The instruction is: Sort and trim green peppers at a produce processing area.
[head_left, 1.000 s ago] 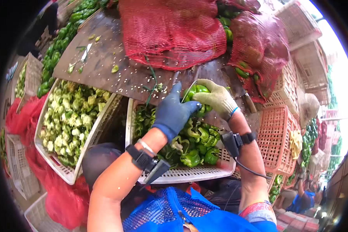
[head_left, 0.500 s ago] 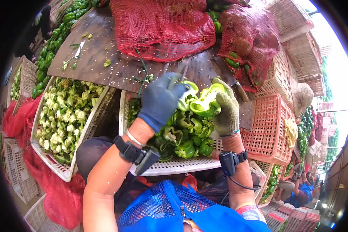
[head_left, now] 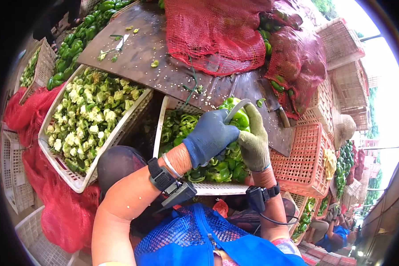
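Observation:
My left hand (head_left: 211,136), in a blue glove, is closed round a small curved knife (head_left: 237,109), whose blade lies against a green pepper (head_left: 240,119). My right hand (head_left: 256,139), in a grey-green glove, grips that pepper from the right. Both hands are over a white crate (head_left: 217,189) of cut green peppers (head_left: 221,170). To the left stands another white crate (head_left: 79,181) heaped with pale pepper cores (head_left: 93,117). A second knife (head_left: 277,106) with a wooden handle lies on the brown board, right of my hands.
The brown board (head_left: 137,57) carries scattered seeds and red mesh sacks (head_left: 217,33). A pink crate (head_left: 303,159) stands at the right. Red netting (head_left: 53,177) lies at the left. A person in blue (head_left: 337,235) is at the far right.
The opened pepper pieces have left my hands. A rounder pepper is now in my right hand, with the curved blade against it. The view has shifted, moving the crates and board rightward.

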`<state>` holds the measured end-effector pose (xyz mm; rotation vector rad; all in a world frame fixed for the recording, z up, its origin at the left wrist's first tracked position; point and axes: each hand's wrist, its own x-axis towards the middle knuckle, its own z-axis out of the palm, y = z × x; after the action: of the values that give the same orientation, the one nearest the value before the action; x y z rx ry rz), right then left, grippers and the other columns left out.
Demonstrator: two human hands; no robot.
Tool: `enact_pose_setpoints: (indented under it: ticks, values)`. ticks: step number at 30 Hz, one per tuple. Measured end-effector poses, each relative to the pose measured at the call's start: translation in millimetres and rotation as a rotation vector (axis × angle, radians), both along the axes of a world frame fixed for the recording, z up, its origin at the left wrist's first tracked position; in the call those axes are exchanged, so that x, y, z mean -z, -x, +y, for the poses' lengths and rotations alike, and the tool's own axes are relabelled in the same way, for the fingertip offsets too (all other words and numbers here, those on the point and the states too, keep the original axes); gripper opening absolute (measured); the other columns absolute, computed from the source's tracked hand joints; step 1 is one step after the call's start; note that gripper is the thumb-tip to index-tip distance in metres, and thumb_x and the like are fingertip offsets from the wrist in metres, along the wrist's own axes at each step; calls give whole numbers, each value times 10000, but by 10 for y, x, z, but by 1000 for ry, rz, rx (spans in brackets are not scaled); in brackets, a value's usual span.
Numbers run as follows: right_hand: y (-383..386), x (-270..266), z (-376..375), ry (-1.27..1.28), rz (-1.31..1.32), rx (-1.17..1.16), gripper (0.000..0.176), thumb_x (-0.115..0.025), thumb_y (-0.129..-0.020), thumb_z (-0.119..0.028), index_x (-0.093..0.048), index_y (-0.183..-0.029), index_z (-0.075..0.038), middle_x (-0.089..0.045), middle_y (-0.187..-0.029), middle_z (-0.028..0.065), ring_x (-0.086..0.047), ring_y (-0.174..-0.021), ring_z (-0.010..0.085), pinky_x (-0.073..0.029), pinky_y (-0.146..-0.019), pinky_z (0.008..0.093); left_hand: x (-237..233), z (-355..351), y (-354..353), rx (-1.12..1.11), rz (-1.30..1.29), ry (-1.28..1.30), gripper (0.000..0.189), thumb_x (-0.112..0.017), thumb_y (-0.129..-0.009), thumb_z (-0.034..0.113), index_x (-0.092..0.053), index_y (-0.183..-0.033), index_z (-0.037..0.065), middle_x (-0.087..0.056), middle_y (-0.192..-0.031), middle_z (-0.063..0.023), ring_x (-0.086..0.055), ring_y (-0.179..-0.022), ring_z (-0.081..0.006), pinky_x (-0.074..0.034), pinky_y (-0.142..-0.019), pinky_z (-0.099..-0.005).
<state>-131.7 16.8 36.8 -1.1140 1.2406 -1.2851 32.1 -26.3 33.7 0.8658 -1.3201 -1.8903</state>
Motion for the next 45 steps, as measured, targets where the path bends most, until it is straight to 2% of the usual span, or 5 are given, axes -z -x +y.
enact_pose_setpoints:
  ticks: [15, 19, 23, 36, 45]
  values:
    - [422, -204, 240, -375, -709, -256, 654, -673, -860, -364, -573, -1383, 17, -670, -1259, 196, -703, -1019, 272, -563, -916, 340, -665, 150, -1076, 126, -163, -22, 468, -665, -780, 53, -699, -1247, 41, -716, -1001, -68, -658, -827, -105, -531, -680, -292]
    - [674, 5, 191, -341, 957, -252, 629, -771, -820, -338, -634, -1306, 38, -708, -1209, 200, -694, -1081, 286, -533, -952, 353, -122, -200, -1942, -714, -764, 510, 514, -652, -904, 163, -599, -1408, 78, -703, -947, -30, -481, -531, -40, -398, -451, -229]
    - [689, 186, -284, -24, 1216, 159, 719, -781, -796, -357, -587, -1365, 37, -678, -1270, 236, -662, -1175, 316, -512, -1000, 370, -87, -137, -2049, -974, -273, 204, 568, -652, -891, 141, -554, -1443, 53, -661, -1249, -173, -555, -562, -76, -445, -444, -220]
    - [79, 427, -678, -272, 256, -52, 470, -739, -814, -107, -663, -1251, 49, -729, -1093, 93, -669, -974, 151, -537, -879, 291, 595, -142, -312, -250, -560, 398, 518, -798, -782, 370, -661, -1151, 33, -716, -991, -257, -695, -950, -434, -545, -821, -503]
    - [-116, 186, -257, -113, -443, -134, 491, -612, -976, -176, -501, -1417, 11, -623, -1328, 159, -629, -1191, 259, -511, -1029, 377, 288, -88, -273, -232, -457, 641, 464, -762, -817, 249, -692, -1235, 59, -744, -1021, -162, -738, -903, -251, -575, -814, -365]
